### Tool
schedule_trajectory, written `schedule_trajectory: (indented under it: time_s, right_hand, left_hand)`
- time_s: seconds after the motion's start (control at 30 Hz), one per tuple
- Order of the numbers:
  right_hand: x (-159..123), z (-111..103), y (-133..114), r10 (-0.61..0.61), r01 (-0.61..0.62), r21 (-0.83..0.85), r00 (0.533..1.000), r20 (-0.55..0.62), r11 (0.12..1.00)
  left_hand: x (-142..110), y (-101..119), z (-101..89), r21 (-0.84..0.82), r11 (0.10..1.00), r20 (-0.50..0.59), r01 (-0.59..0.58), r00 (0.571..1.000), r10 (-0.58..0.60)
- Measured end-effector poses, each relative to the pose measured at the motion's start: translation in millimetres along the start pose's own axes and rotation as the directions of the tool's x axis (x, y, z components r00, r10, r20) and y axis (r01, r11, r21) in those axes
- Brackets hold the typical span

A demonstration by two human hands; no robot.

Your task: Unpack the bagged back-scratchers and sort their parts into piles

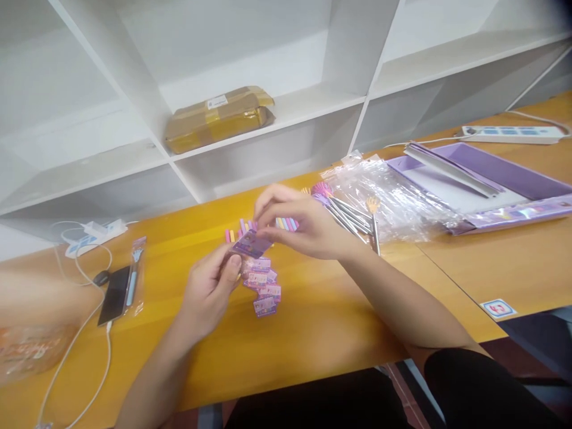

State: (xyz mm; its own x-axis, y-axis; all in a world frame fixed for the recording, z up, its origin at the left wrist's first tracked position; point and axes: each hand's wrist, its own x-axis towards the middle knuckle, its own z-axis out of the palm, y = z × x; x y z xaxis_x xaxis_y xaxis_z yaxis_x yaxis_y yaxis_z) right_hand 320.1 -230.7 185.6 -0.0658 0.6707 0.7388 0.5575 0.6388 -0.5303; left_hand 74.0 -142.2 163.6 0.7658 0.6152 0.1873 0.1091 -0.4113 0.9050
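A small purple printed card (250,244) is tilted up above the table between both hands. My left hand (210,292) is closed round its lower left end, and something clear that may be plastic shows by the fingers. My right hand (297,223) has thumb and fingertips pinched at the card's upper right edge. Just below lie several similar purple cards (263,292), loosely overlapping on the table. Behind the hands is a row of pink, yellow, purple and blue sticks (286,224), partly hidden. Right of my right hand, back scratchers (351,214) with metal rods and coloured hand-shaped heads lie in a pile.
Clear plastic bags (384,190) are heaped beside a purple open box (527,173). At left are a phone (115,295) with a cable, a bagged blue back scratcher (133,277) and a power strip (96,238). A taped parcel (218,119) rests on the white shelf (313,110).
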Motion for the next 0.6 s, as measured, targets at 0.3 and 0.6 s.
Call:
schedule_trajectory:
  time_s: [0.3,0.6]
  right_hand:
    - [-12,-10,29,0.226,-0.211,-0.084,0.938,0.263,0.974]
    - [24,49,4,0.241,-0.241,0.014,0.970,0.028,0.970]
  left_hand:
    - [15,7,-19.7,-0.164,0.984,-0.271,-0.064,0.962,0.017]
    - [29,-17,13.5,-0.444,0.895,-0.003,0.036,0.999,-0.041]
